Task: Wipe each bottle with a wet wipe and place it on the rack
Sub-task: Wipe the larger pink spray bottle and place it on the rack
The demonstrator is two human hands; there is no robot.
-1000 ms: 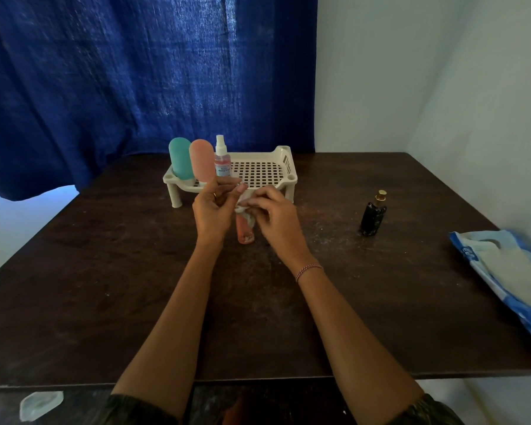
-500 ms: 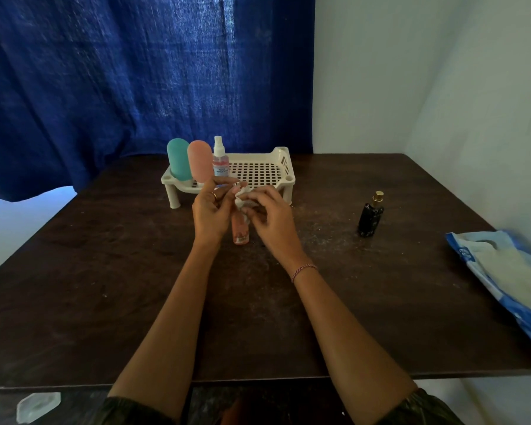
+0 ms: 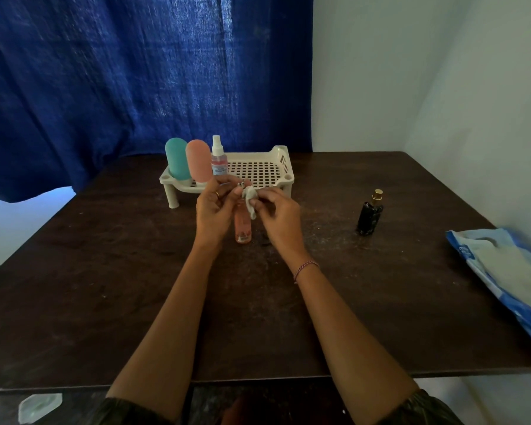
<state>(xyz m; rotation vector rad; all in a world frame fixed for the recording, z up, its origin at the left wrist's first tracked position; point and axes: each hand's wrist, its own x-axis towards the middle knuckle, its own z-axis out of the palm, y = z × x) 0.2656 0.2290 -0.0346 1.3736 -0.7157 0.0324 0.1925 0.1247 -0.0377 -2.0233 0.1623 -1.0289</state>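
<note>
Upright now, the slim pink bottle point(image 3: 242, 225), left hand point(image 3: 213, 210) gripping it; right hand point(image 3: 278, 214) pinches the white wet wipe point(image 3: 250, 200) by its cap, so it looks nearly done.

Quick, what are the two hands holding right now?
Left hand: closed, gripping the top of the slim pink bottle.
Right hand: closed, pinching the wet wipe.
</note>
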